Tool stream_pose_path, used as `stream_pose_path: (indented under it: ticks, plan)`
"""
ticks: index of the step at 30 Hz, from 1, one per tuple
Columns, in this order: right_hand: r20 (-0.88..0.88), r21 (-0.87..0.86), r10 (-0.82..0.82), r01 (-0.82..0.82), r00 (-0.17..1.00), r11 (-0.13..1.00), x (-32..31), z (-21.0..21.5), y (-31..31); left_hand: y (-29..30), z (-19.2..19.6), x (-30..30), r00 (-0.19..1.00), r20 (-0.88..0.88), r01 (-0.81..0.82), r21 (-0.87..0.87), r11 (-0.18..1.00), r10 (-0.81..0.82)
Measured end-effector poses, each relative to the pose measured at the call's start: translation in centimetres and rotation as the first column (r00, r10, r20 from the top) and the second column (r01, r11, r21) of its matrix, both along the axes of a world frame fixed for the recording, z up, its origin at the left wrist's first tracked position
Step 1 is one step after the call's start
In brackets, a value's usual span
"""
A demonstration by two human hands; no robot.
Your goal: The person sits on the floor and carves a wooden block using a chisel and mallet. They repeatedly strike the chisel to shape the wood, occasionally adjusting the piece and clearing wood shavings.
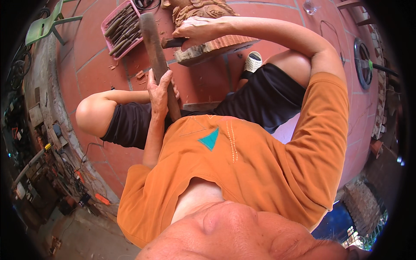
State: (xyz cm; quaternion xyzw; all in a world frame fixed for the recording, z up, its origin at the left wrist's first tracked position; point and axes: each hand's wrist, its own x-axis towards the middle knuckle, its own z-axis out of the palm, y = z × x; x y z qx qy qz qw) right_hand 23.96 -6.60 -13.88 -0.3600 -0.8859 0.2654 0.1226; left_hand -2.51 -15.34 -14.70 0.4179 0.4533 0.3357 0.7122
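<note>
Showing 2 bare hands at work above a red tiled floor (93, 45), the view runs from left to right. At far left stands a green chair (45, 27). Next lies a pink tray (108, 42), filled with slender brown tools (123, 30) set roughly side by side; wood chips (140, 74) are scattered near it. A long wooden bar (154, 47) rises from the seated person's lap, its thicker end uppermost and tilted slightly left. The left hand (159, 93) is closed around its lower part, the thumb in front and fingertips showing at the right edge. Just beside the bar is the blunt end of a short dark handle (174, 42); whether the 2 touch cannot be told. The right hand (195, 30) has its fingers curled about this handle, hiding the rest of the tool. Behind and below that hand lies a rough-sided wooden block (212, 48), with a carved brown piece (201, 9) just beyond. Further right are 1 white perforated shoe (252, 63) and a black ring (363, 65).
</note>
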Motion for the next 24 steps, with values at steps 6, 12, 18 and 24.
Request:
stream_pose_path:
  ticks: [6,12,18,24]
  plan:
    - [-0.006,0.006,-0.012,0.012,1.0,1.0,0.0,0.1,-0.1,-0.1,-0.9,0.2,0.991,0.109,-0.087,0.089,0.992,0.077]
    - [0.028,-0.002,-0.021,0.021,0.999,1.0,0.1,0.0,0.0,0.2,-0.4,0.2,0.998,-0.058,-0.004,0.032,0.999,0.006]
    - [-0.003,-0.005,-0.066,0.066,0.998,0.998,1.5,0.3,-0.3,0.4,-0.8,-0.3,0.999,0.023,-0.044,0.09,0.995,0.042]
    - [-0.04,0.005,-0.152,0.153,0.988,0.988,2.8,1.7,-1.7,0.2,-0.8,-0.5,0.999,0.027,-0.042,0.046,0.998,0.04]
